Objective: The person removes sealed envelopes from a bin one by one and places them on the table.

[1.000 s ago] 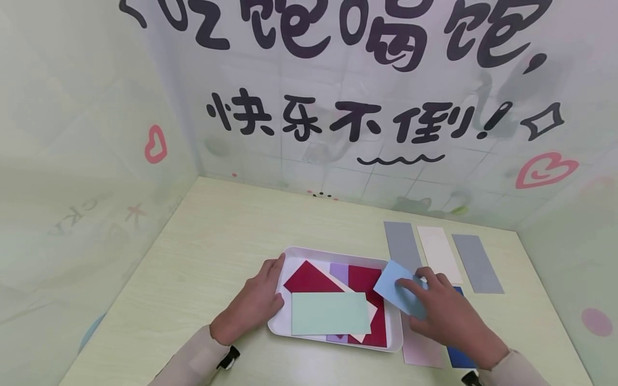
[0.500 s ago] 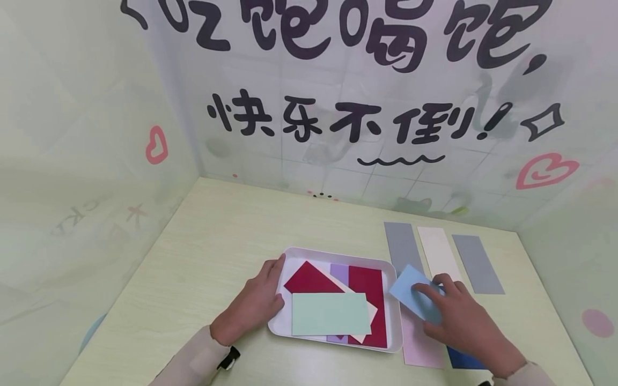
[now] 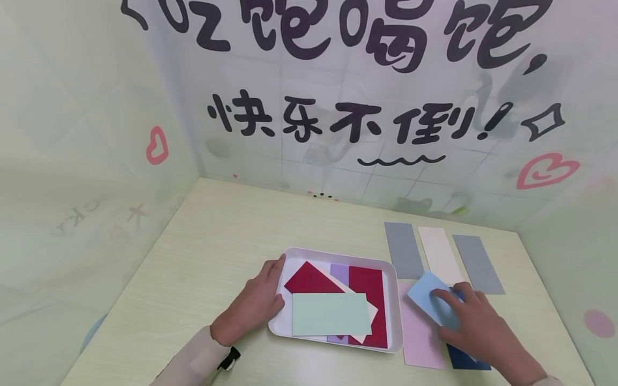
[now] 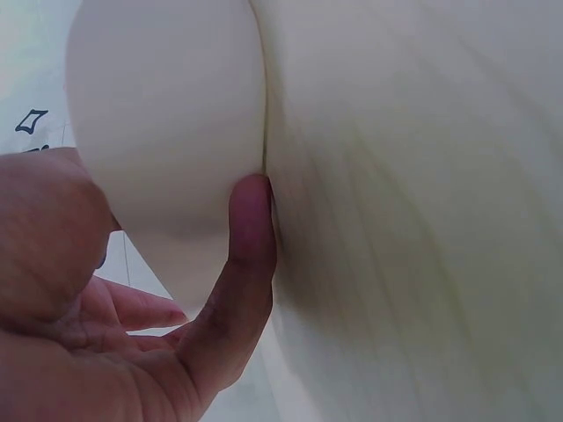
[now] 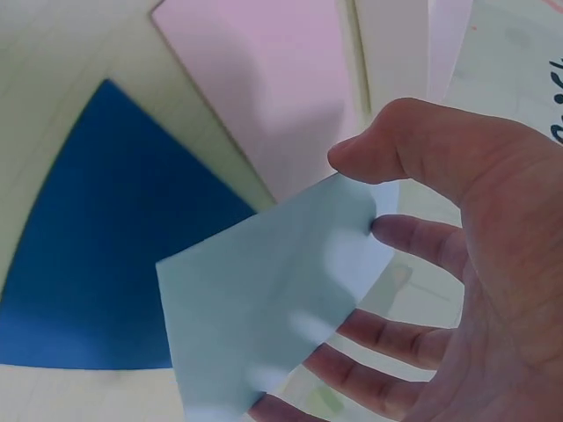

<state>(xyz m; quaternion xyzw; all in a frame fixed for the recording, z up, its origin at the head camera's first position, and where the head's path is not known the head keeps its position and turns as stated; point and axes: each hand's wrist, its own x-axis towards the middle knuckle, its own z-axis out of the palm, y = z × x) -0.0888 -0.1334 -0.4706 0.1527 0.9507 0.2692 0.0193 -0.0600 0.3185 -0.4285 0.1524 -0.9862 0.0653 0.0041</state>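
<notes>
My right hand (image 3: 483, 324) pinches a light blue card (image 3: 428, 292) by its edges, thumb on one side and fingertips along the other. The card is tilted over a pink card (image 3: 417, 343) and a dark blue card (image 3: 465, 360), both on the table. My left hand (image 3: 256, 300) holds the left end of a white tray (image 3: 398, 305); in the left wrist view a digit presses low on the tray's outer wall (image 4: 176, 114). A mint green card (image 3: 330, 313) lies on top inside the tray, over crimson (image 3: 370, 281), lilac (image 3: 339, 272) and cream cards.
Behind the right hand, a grey card (image 3: 404, 251), a cream card (image 3: 438, 252) and another grey card (image 3: 478, 262) lie in a row on the pale wooden table (image 3: 232, 225). Printed curtain walls (image 3: 338, 171) stand at the back and both sides.
My right hand has carried the light blue card rightward and slightly toward me, from over the tray's right rim to above the pink and dark blue cards. The left hand and tray stay put.
</notes>
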